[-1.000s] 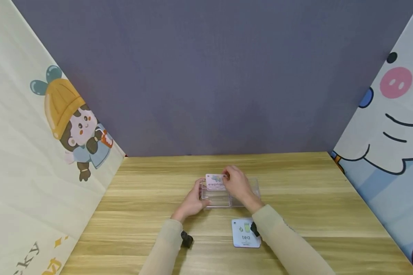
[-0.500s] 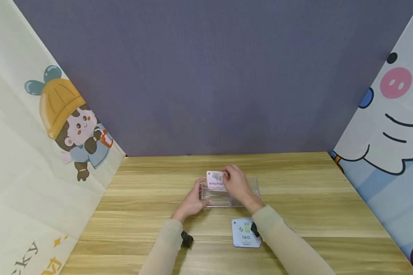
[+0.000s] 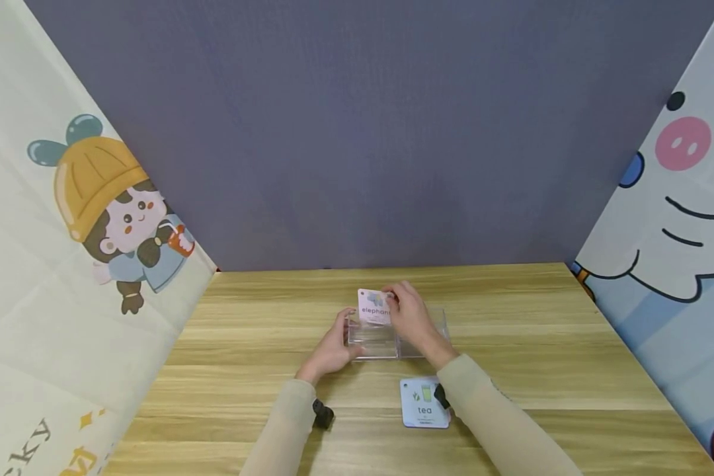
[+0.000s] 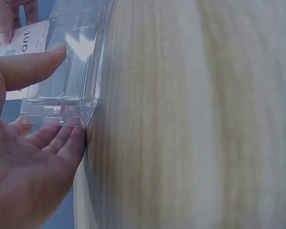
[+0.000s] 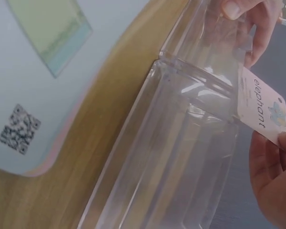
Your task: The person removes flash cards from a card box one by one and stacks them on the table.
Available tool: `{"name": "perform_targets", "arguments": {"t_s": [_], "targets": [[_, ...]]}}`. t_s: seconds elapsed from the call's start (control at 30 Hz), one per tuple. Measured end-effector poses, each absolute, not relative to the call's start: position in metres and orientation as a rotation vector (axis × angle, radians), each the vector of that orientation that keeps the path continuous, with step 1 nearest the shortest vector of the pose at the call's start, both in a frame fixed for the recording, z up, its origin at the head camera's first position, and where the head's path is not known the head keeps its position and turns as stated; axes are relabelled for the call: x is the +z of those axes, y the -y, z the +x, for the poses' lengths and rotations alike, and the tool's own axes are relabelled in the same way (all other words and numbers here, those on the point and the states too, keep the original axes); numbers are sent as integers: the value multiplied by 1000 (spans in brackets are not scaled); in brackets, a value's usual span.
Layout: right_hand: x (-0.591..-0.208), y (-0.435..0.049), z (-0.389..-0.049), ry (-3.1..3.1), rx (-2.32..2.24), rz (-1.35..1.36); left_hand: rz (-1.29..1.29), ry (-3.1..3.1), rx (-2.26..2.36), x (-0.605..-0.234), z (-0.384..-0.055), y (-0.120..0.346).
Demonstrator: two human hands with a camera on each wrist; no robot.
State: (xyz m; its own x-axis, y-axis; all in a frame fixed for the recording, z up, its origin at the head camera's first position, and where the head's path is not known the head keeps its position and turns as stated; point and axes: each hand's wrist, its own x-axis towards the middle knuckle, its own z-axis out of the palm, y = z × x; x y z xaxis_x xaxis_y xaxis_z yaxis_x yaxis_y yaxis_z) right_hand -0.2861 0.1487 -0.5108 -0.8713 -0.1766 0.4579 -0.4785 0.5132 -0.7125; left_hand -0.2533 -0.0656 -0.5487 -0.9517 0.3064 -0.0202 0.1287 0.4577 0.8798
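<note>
In the head view, my right hand [image 3: 412, 320] pinches the right edge of a pink "elephant" flashcard [image 3: 371, 306]. The card stands tilted at the back of a clear plastic box [image 3: 373, 346] with a divider between its two compartments. Its lower part is behind the box's transparent wall on the left side. My left hand [image 3: 331, 348] grips the left end of that box; the left wrist view shows the thumb over the front side and the fingers [image 4: 69, 148] against the end. From the right wrist, thumb and fingers are seen at the corner of the elephant card [image 5: 263, 102].
A pale blue "tea" flashcard [image 3: 419, 406] lies on the wooden table [image 3: 244, 410] in front of the box, partly under the right wrist. A grey panel [image 3: 357, 132] stands behind the table. Printed cloths hang at both sides.
The elephant card has risen a little out of the box along with my right hand. My left hand and the box have stayed in place.
</note>
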Motion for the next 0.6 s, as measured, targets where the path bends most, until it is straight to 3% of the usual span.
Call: {"name": "perform_targets", "arguments": {"t_s": [0.6], "targets": [[-503, -136, -253, 2421, 1362, 449, 405, -2508, 1456, -548, -235, 84]]}}
